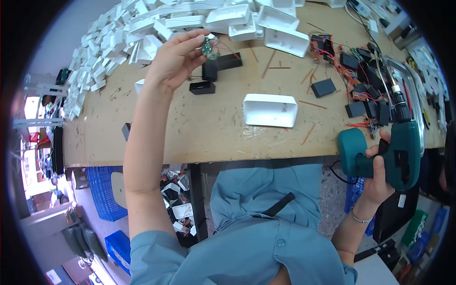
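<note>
One wide, tan, flat-topped workbench (204, 135) spans the view, and along its far left side spreads a heap of white, box-shaped plastic casings (187, 21). At the right end lies a tangled cluster of black rectangular boxes with red wires (350, 61). Below that cluster, at the bench's near right edge, is a dark green pistol-shaped power tool with a black nose (403, 154); the bare right hand (380, 183) has its fingers and thumb wrapped about the handle, the nose pointing away from the body and the foot of the handle turned left. The bare left hand (178, 59) reaches far across the bench to the edge of the white heap, its thumb and index finger pinched together and the other fingers loosely curled. Between the two hands, well apart from both, one open, rectangular white plastic casing (270, 116) sits on the bench, hollow side up. Small black rectangular boxes (209, 71) lie just below and beside the left hand's fingertips. Smaller again, a green circuit board with thin wires (206, 47) is held in that pinch, above those boxes. Thin, reddish-brown strips (313, 104) are scattered around the open casing, some near it, others farther up the bench.
</note>
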The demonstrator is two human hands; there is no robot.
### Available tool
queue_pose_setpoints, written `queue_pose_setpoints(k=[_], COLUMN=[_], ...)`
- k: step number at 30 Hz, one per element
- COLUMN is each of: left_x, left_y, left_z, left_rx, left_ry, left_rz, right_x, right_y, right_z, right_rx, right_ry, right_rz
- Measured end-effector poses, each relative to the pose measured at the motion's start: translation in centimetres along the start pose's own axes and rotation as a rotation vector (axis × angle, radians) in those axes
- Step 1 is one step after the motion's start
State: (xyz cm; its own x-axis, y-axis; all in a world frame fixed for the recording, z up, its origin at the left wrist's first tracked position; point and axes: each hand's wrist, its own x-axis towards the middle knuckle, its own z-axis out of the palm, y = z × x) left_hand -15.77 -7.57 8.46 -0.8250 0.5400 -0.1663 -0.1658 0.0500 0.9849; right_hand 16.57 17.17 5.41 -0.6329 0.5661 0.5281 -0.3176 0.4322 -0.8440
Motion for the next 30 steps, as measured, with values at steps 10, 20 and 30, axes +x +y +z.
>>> queue_pose_setpoints(k=[10, 20, 30], left_x=[-0.1, -0.8, -1.7], left_y=[1.4, -0.1, -1.1], left_z=[0.7, 1.2, 1.1], left_rx=[-0.213, -0.381, -0.452], left_ry=[-0.064, -0.107, -0.197], left_rz=[0.117, 0.047, -0.032], right_x=[1.2, -5.6, 3.4], right_y=[2.6, -0.1, -2.1], right_z=[0.9, 2.9, 13.7], right_rx=[-0.019, -0.162, -0.108], right_ry=[-0.047, 0.241, -0.274], right_rz=[0.010, 0.139, 0.004])
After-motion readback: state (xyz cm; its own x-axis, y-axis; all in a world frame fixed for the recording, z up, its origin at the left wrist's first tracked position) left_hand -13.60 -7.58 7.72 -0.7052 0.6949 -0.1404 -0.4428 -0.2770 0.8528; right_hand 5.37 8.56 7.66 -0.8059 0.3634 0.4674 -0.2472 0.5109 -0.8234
